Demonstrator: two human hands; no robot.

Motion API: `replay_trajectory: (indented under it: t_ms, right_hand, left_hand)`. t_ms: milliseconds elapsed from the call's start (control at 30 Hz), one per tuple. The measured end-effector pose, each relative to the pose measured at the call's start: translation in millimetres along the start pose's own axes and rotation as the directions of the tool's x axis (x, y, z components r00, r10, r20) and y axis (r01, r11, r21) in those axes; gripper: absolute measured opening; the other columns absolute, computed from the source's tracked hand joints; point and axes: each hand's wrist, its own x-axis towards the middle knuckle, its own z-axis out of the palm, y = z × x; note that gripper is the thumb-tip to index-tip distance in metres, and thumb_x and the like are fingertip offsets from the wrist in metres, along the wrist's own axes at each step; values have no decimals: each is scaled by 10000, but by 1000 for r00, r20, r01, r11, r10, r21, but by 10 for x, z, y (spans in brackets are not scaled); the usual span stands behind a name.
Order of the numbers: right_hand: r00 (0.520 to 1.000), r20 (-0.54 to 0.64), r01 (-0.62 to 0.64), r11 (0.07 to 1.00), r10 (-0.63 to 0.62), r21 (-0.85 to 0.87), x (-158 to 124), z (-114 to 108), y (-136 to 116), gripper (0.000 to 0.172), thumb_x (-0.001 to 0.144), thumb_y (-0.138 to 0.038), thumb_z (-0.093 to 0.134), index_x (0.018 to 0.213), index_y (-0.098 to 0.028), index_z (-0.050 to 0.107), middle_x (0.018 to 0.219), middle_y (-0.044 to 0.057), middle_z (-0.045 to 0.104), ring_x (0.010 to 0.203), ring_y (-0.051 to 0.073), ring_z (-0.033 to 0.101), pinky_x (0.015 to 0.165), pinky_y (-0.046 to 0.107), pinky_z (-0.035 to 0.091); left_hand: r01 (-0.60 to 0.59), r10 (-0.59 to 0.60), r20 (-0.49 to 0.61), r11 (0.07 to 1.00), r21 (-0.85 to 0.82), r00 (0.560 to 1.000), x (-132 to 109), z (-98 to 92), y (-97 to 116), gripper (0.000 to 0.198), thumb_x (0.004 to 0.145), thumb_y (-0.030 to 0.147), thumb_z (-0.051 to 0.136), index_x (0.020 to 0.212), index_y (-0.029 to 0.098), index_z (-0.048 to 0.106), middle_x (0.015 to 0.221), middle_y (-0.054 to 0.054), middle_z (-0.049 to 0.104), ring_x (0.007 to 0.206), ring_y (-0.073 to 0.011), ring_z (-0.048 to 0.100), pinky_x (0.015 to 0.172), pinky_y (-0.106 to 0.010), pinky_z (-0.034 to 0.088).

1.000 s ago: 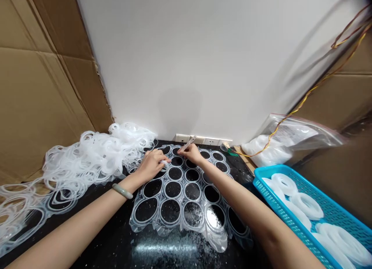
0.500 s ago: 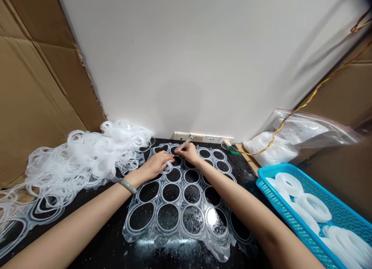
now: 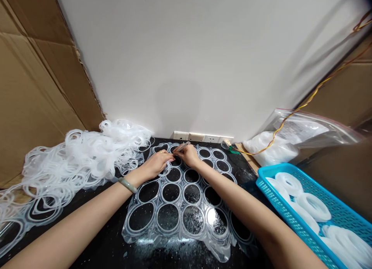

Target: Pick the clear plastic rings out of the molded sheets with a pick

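Left hand: grip nearly closed on a clear plastic ring. Right hand: grip closed on a slim pen-like tool. Both lie at the far edge of a ring-patterned plastic sheet on the black table, just below wall sockets. A heap of loose rings lies left; a blue basket lies right.

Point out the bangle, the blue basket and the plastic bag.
Bangle (image 3: 127, 185), head view, on its band.
Blue basket (image 3: 271, 170), head view, on its rim.
Plastic bag (image 3: 308, 125), head view, on its upper film.
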Motion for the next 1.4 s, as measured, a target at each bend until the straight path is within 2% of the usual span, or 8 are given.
replay_trajectory:
  t_ms: [133, 300, 433, 533, 600, 733, 900, 1400]
  right_hand:
    - [992, 41, 123, 944, -116, -307, 14, -39, -36, 200, 924, -252, 565, 937, -230, 764, 998, 45, 749, 882, 195, 688, 717, 244, 453]
    - [988, -147, -29, 895, -40, -444, 217, -280, 41, 266, 942, -198, 490, 972, -208, 754, 1004, 76, 742, 873, 197, 674, 713, 241, 433]
    - [842, -540, -189, 923, -23, -334, 314, -694, 156, 292, 944, -242, 464, 967, -179, 748, 984, 94, 737, 868, 203, 665, 729, 255, 443]
    - [745, -666, -240, 951, 50, -197, 256, -914, 195, 301, 918, -300, 492, 943, -155, 755, 905, 102, 746, 815, 213, 674, 716, 271, 460]
    - [785, -603, -250, 964, 145, -93, 162, -907, 169, 267, 874, -303, 552, 903, -143, 764, 813, 94, 747, 746, 210, 677, 674, 267, 466]
    - [925, -247, -240, 947, 290, 213, -72, -548, 13, 131, 738, -222, 690, 781, -119, 760, 714, 80, 735, 600, 177, 651, 565, 240, 461]
    - [946, 113, -319, 803, 305, 503, -265, -85, -207, 124, 702, -224, 720, 746, -108, 727, 595, 37, 679, 350, 81, 451, 362, 206, 328]
    - [954, 137, -300, 860, 268, 413, -330, 52, -250, 103, 731, -203, 716, 773, -112, 739, 606, 18, 676, 395, 81, 466, 416, 205, 350]
  left_hand:
    - [15, -15, 11, 1000, -24, 1000, -15, -7, -19, 307, 918, 107, 421, 1041, 194, 689, 984, -71, 695, 983, -209, 615, 877, -328, 486]
    - [46, -45, 10, 997, -55, 999, -65, 18, -92, 342, 926, 110, 413, 1124, 196, 678, 1109, -72, 697, 1074, -200, 605, 949, -340, 472]
    - [81, -81, 6, 994, -76, 997, -78, 2, -92, 312, 961, 186, 416, 1114, 202, 687, 1203, -71, 682, 1121, -203, 604, 976, -359, 465]
    - [100, -101, -5, 990, -95, 995, -59, -35, -60, 312, 968, 222, 411, 1083, 189, 699, 1201, -77, 687, 1131, -211, 608, 986, -362, 462]
    - [115, -118, -21, 987, -109, 993, -54, -75, -25, 317, 974, 241, 406, 1078, 185, 700, 1183, -79, 695, 1120, -214, 619, 990, -364, 461]
    - [149, -160, -75, 980, -131, 984, -156, -169, 96, 345, 997, 280, 370, 1076, 181, 691, 1165, -85, 695, 1099, -220, 630, 982, -379, 470]
    - [48, -46, 11, 990, -134, 999, -450, -162, 281, 291, 970, 185, 420, 1123, 213, 666, 1217, -72, 662, 1170, -210, 577, 1018, -396, 457]
    - [-30, 31, 3, 998, -63, 1000, -555, -20, 335, 356, 920, 60, 410, 1167, 220, 611, 1208, -67, 628, 1133, -210, 556, 965, -395, 470]
